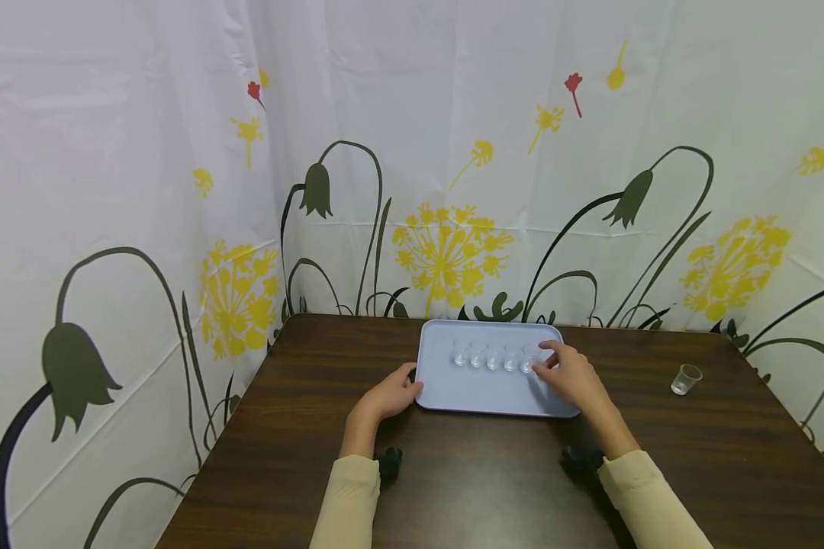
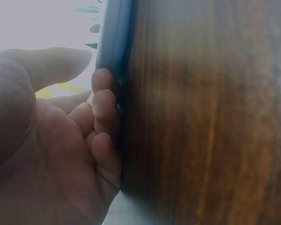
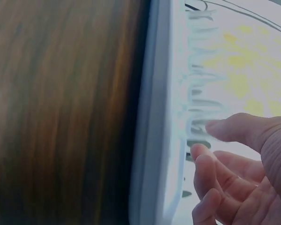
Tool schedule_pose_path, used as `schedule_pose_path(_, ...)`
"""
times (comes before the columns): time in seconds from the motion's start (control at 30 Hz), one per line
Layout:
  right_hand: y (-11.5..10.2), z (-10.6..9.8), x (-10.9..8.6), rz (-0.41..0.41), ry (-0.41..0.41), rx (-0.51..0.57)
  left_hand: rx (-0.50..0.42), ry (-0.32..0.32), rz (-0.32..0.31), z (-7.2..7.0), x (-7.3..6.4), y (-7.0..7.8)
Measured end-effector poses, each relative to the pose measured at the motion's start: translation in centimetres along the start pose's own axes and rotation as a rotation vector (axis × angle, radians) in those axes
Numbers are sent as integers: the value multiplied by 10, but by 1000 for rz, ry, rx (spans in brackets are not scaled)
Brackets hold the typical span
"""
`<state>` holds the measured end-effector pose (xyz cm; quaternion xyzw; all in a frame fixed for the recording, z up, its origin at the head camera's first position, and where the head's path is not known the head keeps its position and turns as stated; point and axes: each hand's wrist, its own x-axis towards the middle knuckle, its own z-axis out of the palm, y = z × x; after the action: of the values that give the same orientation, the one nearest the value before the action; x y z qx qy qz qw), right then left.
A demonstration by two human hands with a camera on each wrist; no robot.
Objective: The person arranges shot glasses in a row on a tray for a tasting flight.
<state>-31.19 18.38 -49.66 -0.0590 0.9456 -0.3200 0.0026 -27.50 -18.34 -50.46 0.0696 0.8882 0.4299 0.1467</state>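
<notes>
A pale blue tray [image 1: 481,393] lies on the table, with a row of several small clear plastic cups [image 1: 494,360] standing on it. My left hand [image 1: 391,393] is at the tray's left edge, curled fingertips [image 2: 103,108] against its side and the thumb by the rim. My right hand [image 1: 571,374] hovers over the tray's right side. Its thumb and forefinger are spread apart beside the rightmost cup [image 1: 527,361]; whether they touch it is hard to tell. In the right wrist view the cups [image 3: 203,101] look faint and washed out.
Another clear cup [image 1: 687,379] stands apart on the dark wooden table [image 1: 302,427], to the right of the tray. A white curtain [image 1: 412,99] printed with flowers hangs behind the table's far edge and along its sides.
</notes>
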Motion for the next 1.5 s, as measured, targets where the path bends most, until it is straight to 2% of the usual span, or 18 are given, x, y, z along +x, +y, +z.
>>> schedule_pose_path(0.23,9,-22,-12,25,29,-23,17,11,-7,2,-2,4)
schedule_pose_path(0.53,21,-53,-24,74,63,-16,22,-9,38,-1,4,-1)
schedule_pose_path(0.6,26,-60,-27,88,67,-13,26,-29,68,-2,9,-8)
schedule_pose_path(0.67,33,-66,-30,100,73,-10,38,-39,101,1,22,-25)
schedule_pose_path(0.77,44,-75,-36,104,92,-1,31,-51,93,3,25,-28)
schedule_pose_path(0.9,57,-87,-40,100,130,10,22,-43,77,2,20,-23)
schedule_pose_path(1.07,69,-99,-48,122,161,-1,56,-43,89,7,40,-49)
schedule_pose_path(1.23,79,-113,-55,151,109,11,45,-49,32,11,50,-62)
schedule_pose_path(1.37,85,-126,-59,150,77,20,57,-40,46,12,54,-67)
schedule_pose_path(1.5,93,-139,-64,188,77,9,59,-24,58,13,59,-70)
